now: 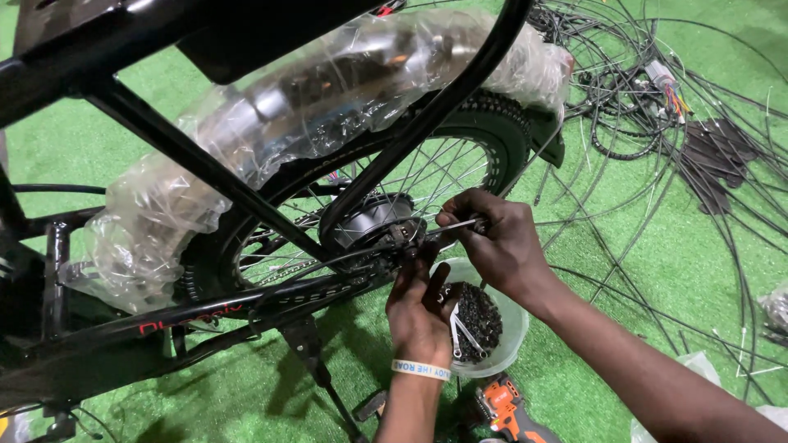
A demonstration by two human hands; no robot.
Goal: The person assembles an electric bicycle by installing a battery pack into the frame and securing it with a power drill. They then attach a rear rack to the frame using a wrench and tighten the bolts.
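Observation:
A black bicycle stands on green turf, its rear wheel and hub motor in the middle of the view. The mudguard over the wheel is wrapped in clear plastic. My right hand grips a slim metal tool whose tip points at the axle by the hub. My left hand, with a white wristband, reaches up from below and its fingers touch the frame's rear end beside the axle. What the left fingers hold is hidden.
A clear plastic tub of small dark hardware with a spanner in it sits under my hands. An orange and black power drill lies at the bottom. Several black cables sprawl over the turf on the right. The kickstand is down.

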